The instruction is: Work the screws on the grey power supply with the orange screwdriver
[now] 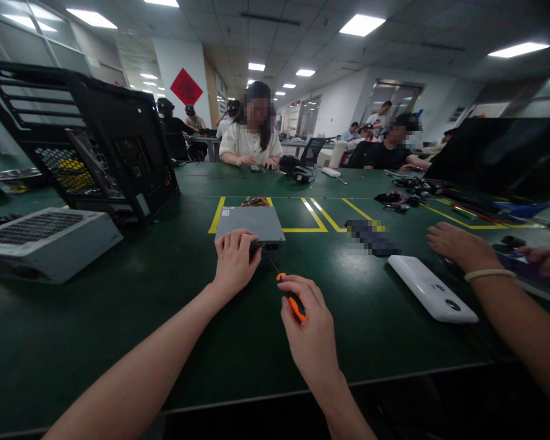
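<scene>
A grey power supply unit (252, 223) lies on the green table in front of me, its power socket facing my side and coloured cables at its far edge. My left hand (236, 260) grips its near left side, the fingers bent over the top edge and covering part of the front. My right hand (309, 318) is closed around the orange and black handle of a screwdriver (297, 308). The thin shaft points up and left to the unit's front face beside my left fingers. Whether the tip sits in a screw is hidden.
An open black computer case (132, 153) and a second power supply unit (50, 235) stand at left. A white device (431, 290) and a pixelated dark object (371, 237) lie at right. Another person's arm (499, 287) reaches in there. Someone sits opposite; cables (398, 198) lie at the back right.
</scene>
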A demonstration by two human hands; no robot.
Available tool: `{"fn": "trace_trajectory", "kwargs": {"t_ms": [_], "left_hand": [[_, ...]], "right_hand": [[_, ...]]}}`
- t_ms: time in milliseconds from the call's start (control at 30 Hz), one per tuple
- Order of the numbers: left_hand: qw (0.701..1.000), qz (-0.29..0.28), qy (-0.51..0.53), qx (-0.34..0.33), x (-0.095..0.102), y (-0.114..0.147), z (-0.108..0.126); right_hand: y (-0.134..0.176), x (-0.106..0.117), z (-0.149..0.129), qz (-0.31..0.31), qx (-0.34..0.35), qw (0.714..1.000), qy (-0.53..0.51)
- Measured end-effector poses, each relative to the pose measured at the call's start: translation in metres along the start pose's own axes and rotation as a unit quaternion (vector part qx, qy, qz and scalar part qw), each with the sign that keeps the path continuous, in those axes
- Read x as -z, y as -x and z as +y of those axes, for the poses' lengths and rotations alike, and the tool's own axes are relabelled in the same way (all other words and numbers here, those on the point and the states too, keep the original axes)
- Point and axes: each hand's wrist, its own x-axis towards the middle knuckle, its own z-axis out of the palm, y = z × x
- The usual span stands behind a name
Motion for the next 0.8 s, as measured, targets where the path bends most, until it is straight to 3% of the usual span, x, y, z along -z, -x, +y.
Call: {"fn": "trace_trajectory", "kwargs": {"t_ms": [233,800], "left_hand": [[1.0,-0.006,-0.005,-0.008,0.001,0.0,0.0],[1.0,-0.005,0.009,-0.007,0.001,0.001,-0.001]], "right_hand": [[0.006,0.008,0.003,0.017,-0.001,1.0,0.005],[-0.001,-0.002,0.0,-0.001,0.002,1.0,0.007]]}}
